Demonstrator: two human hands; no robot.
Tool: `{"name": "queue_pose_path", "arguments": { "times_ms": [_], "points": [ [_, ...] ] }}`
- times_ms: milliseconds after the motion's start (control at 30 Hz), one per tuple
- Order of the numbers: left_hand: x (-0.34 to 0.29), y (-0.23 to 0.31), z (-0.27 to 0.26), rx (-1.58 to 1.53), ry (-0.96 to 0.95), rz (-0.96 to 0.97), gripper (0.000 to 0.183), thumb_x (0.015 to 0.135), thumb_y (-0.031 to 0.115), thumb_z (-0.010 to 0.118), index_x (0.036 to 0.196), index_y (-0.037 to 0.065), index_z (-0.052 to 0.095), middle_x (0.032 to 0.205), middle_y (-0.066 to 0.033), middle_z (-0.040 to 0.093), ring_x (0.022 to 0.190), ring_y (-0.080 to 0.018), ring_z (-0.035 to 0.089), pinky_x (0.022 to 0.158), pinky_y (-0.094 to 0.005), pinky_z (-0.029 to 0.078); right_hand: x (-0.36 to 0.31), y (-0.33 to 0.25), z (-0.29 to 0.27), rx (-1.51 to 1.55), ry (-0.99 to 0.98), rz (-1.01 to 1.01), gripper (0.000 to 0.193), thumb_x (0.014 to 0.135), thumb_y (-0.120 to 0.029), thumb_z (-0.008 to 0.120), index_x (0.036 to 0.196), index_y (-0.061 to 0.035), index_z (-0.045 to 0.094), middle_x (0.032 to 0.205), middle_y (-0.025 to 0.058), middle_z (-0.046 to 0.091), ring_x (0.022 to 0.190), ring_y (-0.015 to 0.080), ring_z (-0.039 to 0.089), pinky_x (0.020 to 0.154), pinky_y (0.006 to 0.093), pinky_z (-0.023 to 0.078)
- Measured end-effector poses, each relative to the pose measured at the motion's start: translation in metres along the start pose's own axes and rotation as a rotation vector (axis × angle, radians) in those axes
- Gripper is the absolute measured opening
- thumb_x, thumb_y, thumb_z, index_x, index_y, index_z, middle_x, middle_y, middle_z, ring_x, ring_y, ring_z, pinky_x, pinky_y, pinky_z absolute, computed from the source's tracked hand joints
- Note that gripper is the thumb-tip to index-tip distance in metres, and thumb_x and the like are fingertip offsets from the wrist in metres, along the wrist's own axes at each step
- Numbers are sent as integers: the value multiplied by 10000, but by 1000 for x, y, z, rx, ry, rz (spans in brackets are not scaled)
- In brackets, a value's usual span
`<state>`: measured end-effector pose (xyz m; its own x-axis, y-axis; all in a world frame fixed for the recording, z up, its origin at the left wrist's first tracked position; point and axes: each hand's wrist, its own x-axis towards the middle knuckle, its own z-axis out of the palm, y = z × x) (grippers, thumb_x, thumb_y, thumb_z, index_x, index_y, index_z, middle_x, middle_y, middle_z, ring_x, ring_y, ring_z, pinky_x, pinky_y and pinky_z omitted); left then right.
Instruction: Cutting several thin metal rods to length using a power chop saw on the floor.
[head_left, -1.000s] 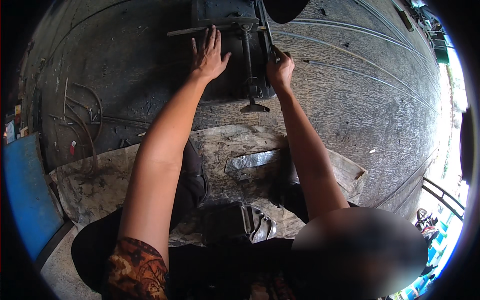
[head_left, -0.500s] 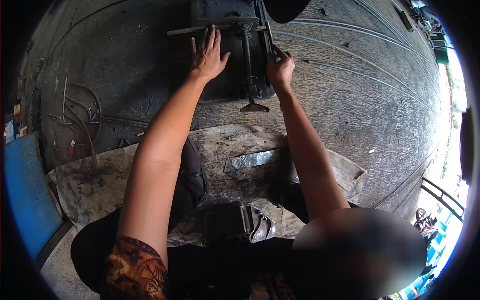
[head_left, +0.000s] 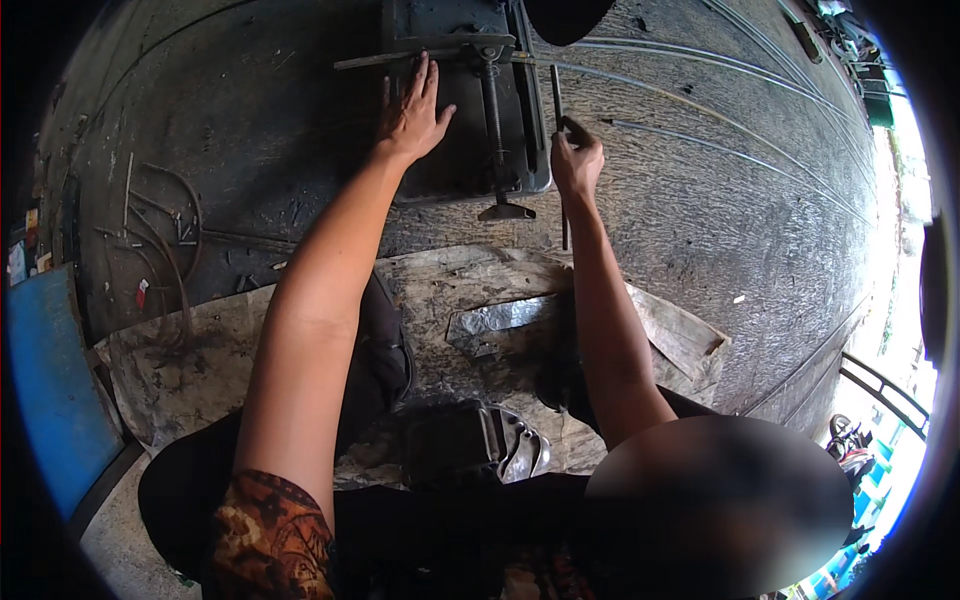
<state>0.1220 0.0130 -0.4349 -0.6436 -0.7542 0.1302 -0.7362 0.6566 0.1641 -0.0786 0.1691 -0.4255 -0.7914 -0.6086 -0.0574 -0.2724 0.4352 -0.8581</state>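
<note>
A dark metal machine base (head_left: 460,170) lies at the top centre, with a clamp screw (head_left: 493,115) running along it to a T-shaped handle (head_left: 506,212) at its near end. Across the clamp goes a thin metal bar (head_left: 355,64), sticking out to the left. My left hand (head_left: 408,122) is open, fingers spread, with its fingertips at that bar. My right hand (head_left: 579,165) is closed around a thin dark metal rod (head_left: 558,92), just beyond the right side of the base. The rod points away from me, and its lower end shows below the hand.
Long thin metal rods (head_left: 720,115) lie on the floor to the right. At left are curved metal strips (head_left: 190,230) and small scraps. A worn sheet (head_left: 420,280) with a silvery strip (head_left: 510,318) lies before me. A blue panel (head_left: 60,390) stands at far left.
My right hand has moved slightly right and nearer to me, bringing the rod away from the side of the base. My left hand has barely moved.
</note>
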Motion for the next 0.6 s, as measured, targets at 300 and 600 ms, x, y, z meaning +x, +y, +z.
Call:
{"name": "queue_pose_path", "arguments": {
  "times_ms": [300, 600],
  "points": [
    [-39, -4, -33, 17, -1, -40, 711, 952, 415, 502, 1502, 46, 242, 1593, -116, 167, 1447, -307, 228, 1163, -544, 184, -35, 2, -16, 182, -219, 223, 435, 798, -212, 600, 1162, 21, 650, 869, 230, 703, 816, 336, 700, 763, 391, 538],
    [-81, -2, -84, -52, 120, 25, 594, 960, 351, 503, 1435, 15, 383, 1527, -159, 322, 1414, -348, 282, 1156, -451, 247, -59, -25, -32, 98, -80, 111, 207, 784, -162, 585, 751, 27, 661, 597, 74, 606, 525, 167, 598, 505, 309, 472]
  ]
}}
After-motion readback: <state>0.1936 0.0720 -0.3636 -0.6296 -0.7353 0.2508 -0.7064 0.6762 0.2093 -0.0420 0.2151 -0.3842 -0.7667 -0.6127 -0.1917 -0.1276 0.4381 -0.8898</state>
